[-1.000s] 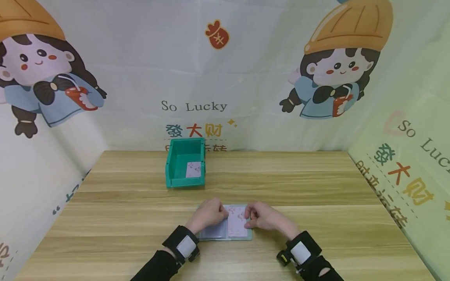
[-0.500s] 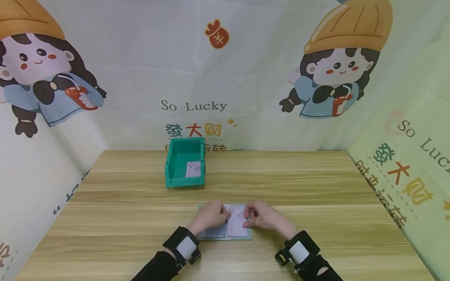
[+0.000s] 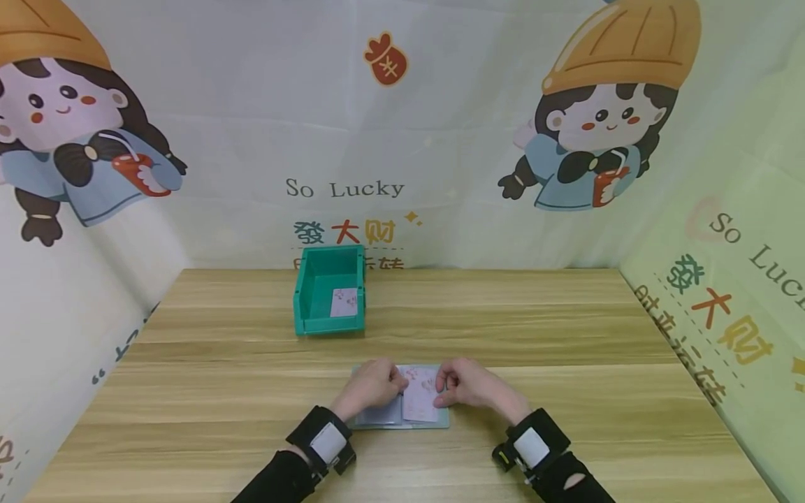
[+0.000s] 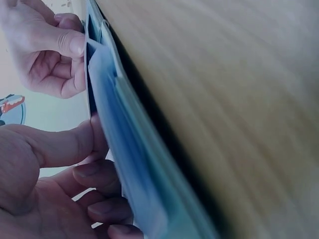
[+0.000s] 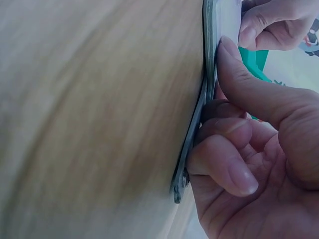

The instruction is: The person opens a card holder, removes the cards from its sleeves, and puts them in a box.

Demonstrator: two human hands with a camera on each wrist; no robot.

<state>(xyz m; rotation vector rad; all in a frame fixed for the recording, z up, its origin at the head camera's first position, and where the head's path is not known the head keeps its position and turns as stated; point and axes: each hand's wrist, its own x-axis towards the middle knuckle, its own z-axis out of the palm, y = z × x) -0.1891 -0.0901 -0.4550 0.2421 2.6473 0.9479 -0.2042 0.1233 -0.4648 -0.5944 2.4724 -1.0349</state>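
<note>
A small card album (image 3: 382, 419) with pale blue-green covers and clear sleeves lies spread on the table. Over its right page is a pink card (image 3: 420, 405) with a floral print. My left hand (image 3: 374, 383) pinches the card's left edge between thumb and forefinger. At the right edge, my right hand (image 3: 468, 384) pinches the same card, its other fingers curled. From the left wrist, the card shows edge-on as a thin dark line beside the bluish sleeves (image 4: 124, 134). In the right wrist view, the right thumb (image 5: 239, 69) lies against the card's face, near the album's edge.
Beyond the album, a green plastic bin (image 3: 330, 325) stands near the table's back edge. Another pink printed card (image 3: 344, 302) lies inside it. Printed cloth (image 3: 453, 154) hangs behind the wooden table (image 3: 534, 321) and along its sides.
The pink card has shifted slightly left over the album's right page, and its near edge sits a little higher. Both hands have barely moved. The bin and its card look unchanged.
</note>
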